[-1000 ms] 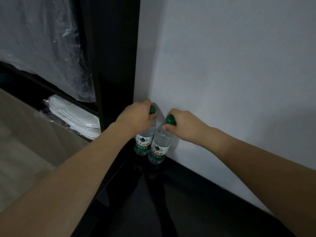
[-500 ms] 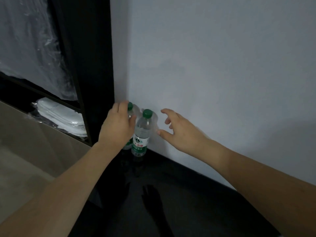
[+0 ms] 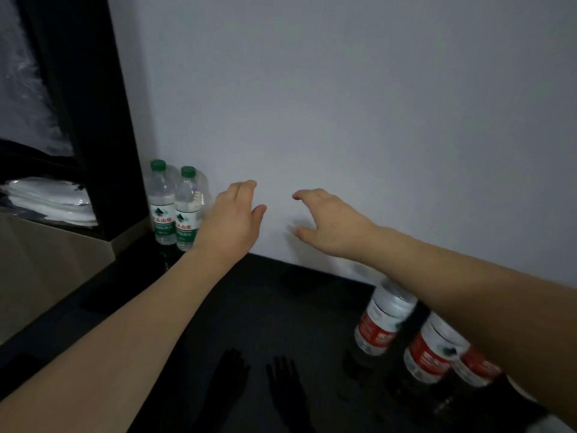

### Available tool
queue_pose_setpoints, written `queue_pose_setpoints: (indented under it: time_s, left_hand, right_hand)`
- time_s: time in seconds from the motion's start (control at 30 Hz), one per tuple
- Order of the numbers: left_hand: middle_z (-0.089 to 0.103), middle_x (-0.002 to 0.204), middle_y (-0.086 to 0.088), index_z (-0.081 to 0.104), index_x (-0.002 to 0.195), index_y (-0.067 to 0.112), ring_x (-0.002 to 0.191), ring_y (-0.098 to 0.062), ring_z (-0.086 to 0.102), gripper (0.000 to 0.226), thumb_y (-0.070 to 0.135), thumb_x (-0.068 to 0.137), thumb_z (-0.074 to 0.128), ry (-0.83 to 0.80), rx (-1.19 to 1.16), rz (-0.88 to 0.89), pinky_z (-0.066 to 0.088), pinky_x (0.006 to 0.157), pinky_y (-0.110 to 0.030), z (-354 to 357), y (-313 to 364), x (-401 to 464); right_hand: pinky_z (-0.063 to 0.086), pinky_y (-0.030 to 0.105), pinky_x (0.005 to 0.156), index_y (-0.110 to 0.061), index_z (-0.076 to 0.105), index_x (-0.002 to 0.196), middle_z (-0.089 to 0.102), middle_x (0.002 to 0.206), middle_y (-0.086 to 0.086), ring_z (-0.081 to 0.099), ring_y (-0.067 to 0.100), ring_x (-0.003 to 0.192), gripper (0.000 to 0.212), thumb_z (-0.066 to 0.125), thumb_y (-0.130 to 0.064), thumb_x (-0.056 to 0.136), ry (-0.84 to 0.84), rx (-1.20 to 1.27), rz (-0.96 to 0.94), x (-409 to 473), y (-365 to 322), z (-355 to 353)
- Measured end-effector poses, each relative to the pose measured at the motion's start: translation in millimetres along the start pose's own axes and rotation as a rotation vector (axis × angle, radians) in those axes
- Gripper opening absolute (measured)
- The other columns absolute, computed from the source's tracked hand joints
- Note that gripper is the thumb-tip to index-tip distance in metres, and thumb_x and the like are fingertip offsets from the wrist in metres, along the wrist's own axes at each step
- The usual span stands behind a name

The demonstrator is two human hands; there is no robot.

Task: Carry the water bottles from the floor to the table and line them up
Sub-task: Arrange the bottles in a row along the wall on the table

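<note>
Head cam: both hands [image 3: 231, 220] [image 3: 331, 223] empty, spread; green-cap bottles [image 3: 175, 207] left by wall, red-label bottles [image 3: 406, 332] under right forearm.

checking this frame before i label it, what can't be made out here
- Head view: the red-label bottles have their caps and necks hidden behind the right forearm; their count is uncertain.
- Labels on the green-cap bottles are too small to read.
- The white stack at the left edge is cut off and dim; what it is stays unclear.

Left hand [image 3: 232, 218], right hand [image 3: 327, 221] outstretched, empty, fingers spread.
</note>
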State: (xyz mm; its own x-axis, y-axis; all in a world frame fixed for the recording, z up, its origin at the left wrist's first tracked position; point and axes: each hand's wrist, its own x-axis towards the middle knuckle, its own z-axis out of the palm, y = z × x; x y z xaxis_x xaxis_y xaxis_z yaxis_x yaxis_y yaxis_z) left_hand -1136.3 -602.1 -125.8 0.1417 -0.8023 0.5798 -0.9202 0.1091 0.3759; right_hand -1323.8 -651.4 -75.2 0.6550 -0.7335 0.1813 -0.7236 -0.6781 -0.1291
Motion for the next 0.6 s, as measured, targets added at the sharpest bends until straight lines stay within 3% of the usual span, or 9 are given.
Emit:
queue_pose_setpoints:
  time_s: [0.37,0.6]
  left_hand:
    - [0.045,0.146,-0.014,0.04,0.145,0.007,0.129,-0.027,0.048,0.05,0.033,0.103,0.047,0.048,-0.129,0.097,0.039,0.103,-0.036,-26,168,-119]
    - [0.052,0.141,-0.01,0.043,0.142,0.009,0.122,-0.025,0.054,0.05,0.035,0.1,0.052,-0.056,-0.196,0.0,0.041,0.094,-0.03,-27,214,-112]
  right_hand:
    - [0.04,0.033,0.096,-0.017,0.043,0.139,0.048,0.137,0.008,0.05,0.024,0.121,0.05,0.055,-0.029,0.092,0.218,-0.099,0.154,-226,34,-83]
    - [0.038,0.031,0.095,-0.014,0.047,0.136,0.054,0.134,0.008,0.049,0.024,0.122,0.046,0.056,-0.029,0.093,0.136,-0.077,0.279,-262,76,-117]
